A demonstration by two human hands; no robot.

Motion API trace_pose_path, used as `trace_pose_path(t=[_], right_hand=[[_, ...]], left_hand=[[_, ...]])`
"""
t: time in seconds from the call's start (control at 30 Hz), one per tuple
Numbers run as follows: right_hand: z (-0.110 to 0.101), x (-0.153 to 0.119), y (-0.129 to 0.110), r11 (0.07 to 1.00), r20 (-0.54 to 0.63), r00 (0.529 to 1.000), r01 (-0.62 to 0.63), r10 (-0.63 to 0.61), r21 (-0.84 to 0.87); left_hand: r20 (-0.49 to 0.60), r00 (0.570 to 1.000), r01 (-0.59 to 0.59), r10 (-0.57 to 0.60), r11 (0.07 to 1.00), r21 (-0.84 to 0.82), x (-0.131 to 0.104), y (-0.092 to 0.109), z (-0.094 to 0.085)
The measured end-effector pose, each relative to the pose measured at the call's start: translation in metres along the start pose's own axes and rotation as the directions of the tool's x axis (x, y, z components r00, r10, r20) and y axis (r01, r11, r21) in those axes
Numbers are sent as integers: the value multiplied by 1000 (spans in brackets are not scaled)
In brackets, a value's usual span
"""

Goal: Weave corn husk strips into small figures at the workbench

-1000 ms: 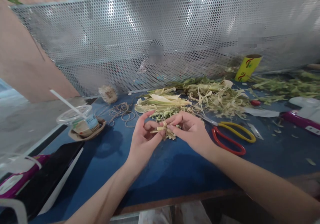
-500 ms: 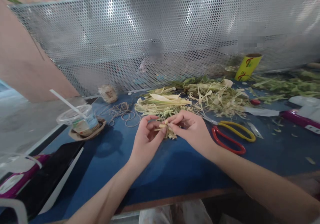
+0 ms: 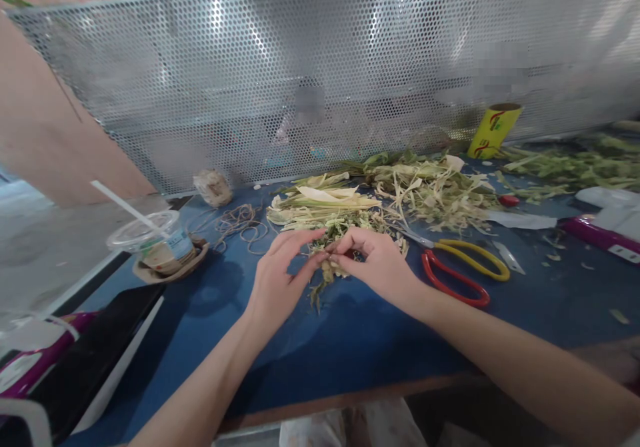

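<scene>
My left hand [image 3: 280, 264] is curved, its thumb and fingers closed around a small bunch of dried plant [image 3: 327, 275]. My right hand [image 3: 377, 264] meets it from the other side, thumb and forefinger pinched at the same spot. Yellowish, curled plant bits hang below the fingertips, and one greenish wisp [image 3: 315, 298] reaches lowest. What lies between the fingertips is largely hidden. Just behind the hands is a row of pale dried husks or leaves [image 3: 320, 200]. Scissors [image 3: 463, 270] with one red and one yellow handle lie right of my right hand.
A heap of dried stalks [image 3: 440, 190] and greener stems [image 3: 575, 167] lie along the perforated metal screen [image 3: 300, 54]. Left are loose twine [image 3: 240, 224], a drink cup [image 3: 157, 244] with a straw and a black flat object [image 3: 105, 360]. A knife blade [image 3: 509, 258] lies beyond the scissors.
Both hands have turned a little at the same place. Pale stem ends between the fingertips are no longer visible; a greenish wisp now hangs below. The view has shifted slightly.
</scene>
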State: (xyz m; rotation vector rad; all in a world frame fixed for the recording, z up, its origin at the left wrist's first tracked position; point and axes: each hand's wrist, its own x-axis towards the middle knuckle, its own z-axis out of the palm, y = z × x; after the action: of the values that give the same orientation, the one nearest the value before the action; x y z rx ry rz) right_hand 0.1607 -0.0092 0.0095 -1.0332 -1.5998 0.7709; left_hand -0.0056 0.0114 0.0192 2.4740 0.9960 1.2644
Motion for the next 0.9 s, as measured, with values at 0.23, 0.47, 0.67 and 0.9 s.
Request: trace_pose_path(t=[0.23,0.47,0.67,0.9], right_hand=[[2,2,4,998,-17,998,-64,63,-20],[2,1,8,991,24,998,-59,62,-120],[2,0,2,990,15,995,97,-96,-98],[7,-2,-2,994,-47,994,98,-100,-45]], left_hand=[[-6,1000,31,-31,999,22,-5,-1,-1],[-82,996,-18,26,995,97,-10,2,3],[-79,955,278,-287,954,-116,-8,2,0],[-71,903,348,-424,818,-459,-3,8,1]])
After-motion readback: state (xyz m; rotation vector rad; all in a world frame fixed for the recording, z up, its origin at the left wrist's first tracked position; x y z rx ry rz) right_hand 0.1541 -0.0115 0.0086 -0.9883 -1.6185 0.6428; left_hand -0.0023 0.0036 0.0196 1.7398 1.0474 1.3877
